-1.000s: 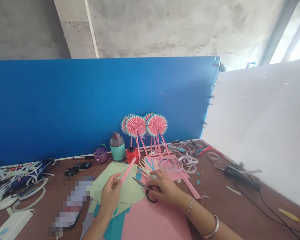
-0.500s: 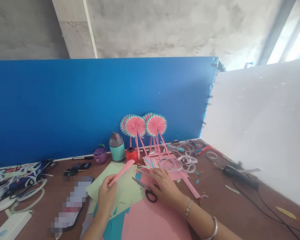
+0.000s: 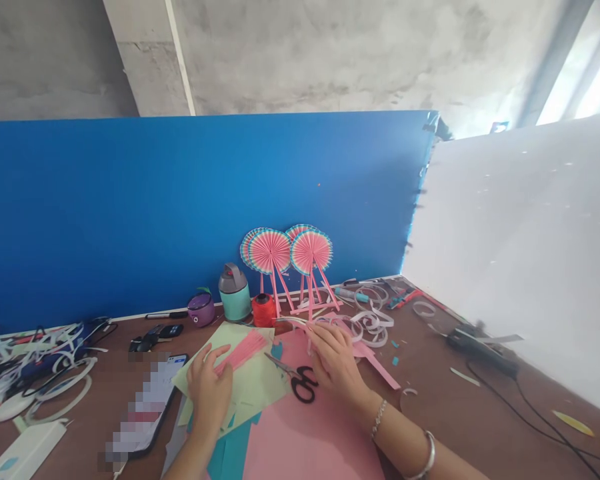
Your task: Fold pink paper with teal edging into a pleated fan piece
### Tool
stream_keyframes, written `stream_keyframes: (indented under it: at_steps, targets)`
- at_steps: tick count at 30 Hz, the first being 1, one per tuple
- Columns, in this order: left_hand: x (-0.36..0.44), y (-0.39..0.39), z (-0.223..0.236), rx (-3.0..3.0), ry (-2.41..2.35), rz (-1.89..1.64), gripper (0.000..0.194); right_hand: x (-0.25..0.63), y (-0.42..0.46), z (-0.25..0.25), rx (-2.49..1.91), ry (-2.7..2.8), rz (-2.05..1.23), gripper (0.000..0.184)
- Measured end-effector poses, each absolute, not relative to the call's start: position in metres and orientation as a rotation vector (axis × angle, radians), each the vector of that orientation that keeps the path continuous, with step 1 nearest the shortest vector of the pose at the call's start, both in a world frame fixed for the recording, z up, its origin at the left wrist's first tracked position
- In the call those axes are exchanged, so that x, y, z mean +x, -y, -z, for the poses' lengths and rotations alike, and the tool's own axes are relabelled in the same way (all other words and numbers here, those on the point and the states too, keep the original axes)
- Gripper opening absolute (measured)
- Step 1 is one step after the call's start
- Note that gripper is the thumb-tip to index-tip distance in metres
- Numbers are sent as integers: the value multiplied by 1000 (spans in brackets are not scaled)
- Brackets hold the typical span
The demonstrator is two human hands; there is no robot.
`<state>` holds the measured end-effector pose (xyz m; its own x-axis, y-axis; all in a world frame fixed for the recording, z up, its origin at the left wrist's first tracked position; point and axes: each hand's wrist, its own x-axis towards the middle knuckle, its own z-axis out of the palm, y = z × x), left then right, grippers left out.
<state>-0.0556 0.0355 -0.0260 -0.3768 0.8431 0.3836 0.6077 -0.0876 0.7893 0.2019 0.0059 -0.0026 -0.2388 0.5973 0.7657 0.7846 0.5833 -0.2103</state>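
Observation:
My left hand (image 3: 207, 387) grips the lower end of a pleated pink paper strip (image 3: 244, 348), which lies slanted on a pale green sheet (image 3: 253, 387). My right hand (image 3: 336, 360) is just right of it, and its fingertips pinch some thin paper strips (image 3: 294, 323) lifted off the table. Black-handled scissors (image 3: 300, 381) lie between the two hands, untouched. A large pink sheet (image 3: 310, 440) and a teal sheet (image 3: 230, 457) lie under my forearms.
Several pink and teal paper fans (image 3: 285, 252) lean on the blue board (image 3: 130, 213). A teal bottle (image 3: 234, 295), a purple pot (image 3: 201, 309) and a red spool (image 3: 264, 309) stand before it. Curled strips (image 3: 375, 323), a phone (image 3: 147, 403) and a glue gun (image 3: 480, 345) lie around.
My left hand lowered the pleated pink strip onto the green sheet. My right hand left the scissors, reached farther back and picked up thin strips.

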Motion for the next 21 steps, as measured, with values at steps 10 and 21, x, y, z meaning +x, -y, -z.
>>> stream_keyframes:
  at_steps: [10, 21]
  targets:
    - [-21, -11, 20, 1517, -1177, -902, 55, 188, 0, 10, -893, 2305, -38, 47]
    - [-18, -3, 16, 1369, -1019, -744, 67, 187, 1, 15, -883, 2370, -292, 29]
